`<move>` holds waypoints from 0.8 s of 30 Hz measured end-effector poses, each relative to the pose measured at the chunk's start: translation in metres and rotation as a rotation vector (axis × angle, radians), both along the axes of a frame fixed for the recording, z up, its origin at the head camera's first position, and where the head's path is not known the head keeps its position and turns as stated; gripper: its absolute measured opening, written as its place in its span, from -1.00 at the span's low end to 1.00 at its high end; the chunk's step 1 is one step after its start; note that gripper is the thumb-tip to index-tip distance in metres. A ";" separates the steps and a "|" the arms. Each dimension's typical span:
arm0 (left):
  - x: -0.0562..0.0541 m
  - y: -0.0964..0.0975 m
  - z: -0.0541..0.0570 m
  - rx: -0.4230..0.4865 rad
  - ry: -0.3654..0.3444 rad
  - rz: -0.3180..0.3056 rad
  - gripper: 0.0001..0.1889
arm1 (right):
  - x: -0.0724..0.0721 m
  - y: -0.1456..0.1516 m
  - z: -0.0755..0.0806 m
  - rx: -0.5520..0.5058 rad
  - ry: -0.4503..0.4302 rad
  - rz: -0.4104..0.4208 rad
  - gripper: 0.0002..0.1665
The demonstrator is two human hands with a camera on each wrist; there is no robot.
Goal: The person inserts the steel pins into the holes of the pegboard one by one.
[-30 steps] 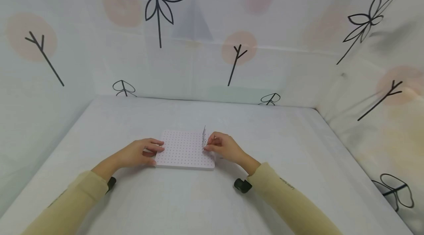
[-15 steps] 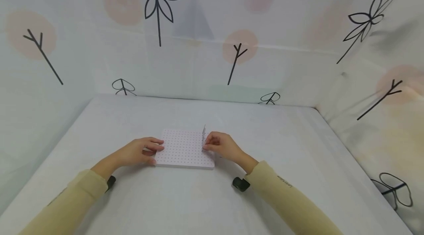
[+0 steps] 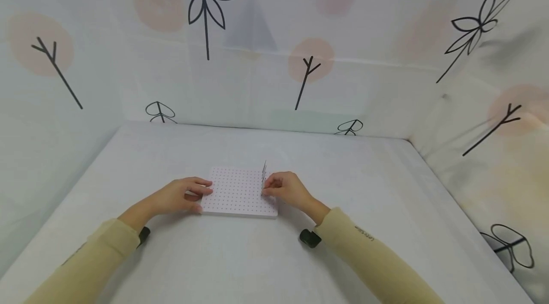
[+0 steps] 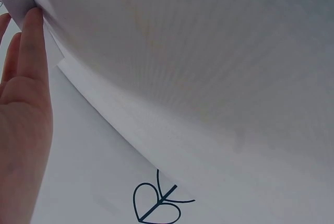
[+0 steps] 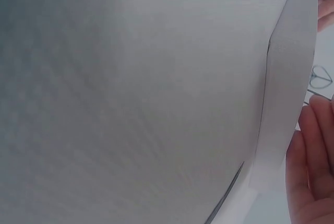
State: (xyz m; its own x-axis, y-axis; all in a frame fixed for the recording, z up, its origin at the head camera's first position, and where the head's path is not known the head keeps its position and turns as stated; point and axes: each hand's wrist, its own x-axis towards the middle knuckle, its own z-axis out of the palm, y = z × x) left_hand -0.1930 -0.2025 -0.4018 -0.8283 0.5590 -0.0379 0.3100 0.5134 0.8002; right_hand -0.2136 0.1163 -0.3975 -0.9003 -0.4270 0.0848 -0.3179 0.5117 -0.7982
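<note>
A flat white pegboard (image 3: 238, 194) with a grid of small holes lies on the table. Near its right side, several thin dark pins (image 3: 263, 169) stand in a row, leaning slightly. My right hand (image 3: 289, 191) pinches a pin between thumb and forefinger at the near end of that row, low over the board; the fingertips mostly cover it. Along the board's left edge rests my left hand (image 3: 177, 196), fingers extended onto the top and thumb by the near left corner. The board's side wall (image 5: 287, 88) shows in the right wrist view, beside the right fingers.
A white cloth covers the table (image 3: 214, 261). One dark pointed thin piece (image 5: 225, 192) lies on it in the right wrist view, right of the board. Patterned cloth walls (image 3: 253, 80) close off the back and both sides. Each wrist carries a small dark camera (image 3: 310, 238).
My right hand has shifted slightly left, bringing its pinching fingertips in against the near end of the pin row. The left hand and the board stay in place.
</note>
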 end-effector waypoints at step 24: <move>-0.002 -0.001 -0.002 0.004 0.013 -0.010 -0.49 | 0.001 0.022 0.002 0.073 0.000 -0.051 -0.90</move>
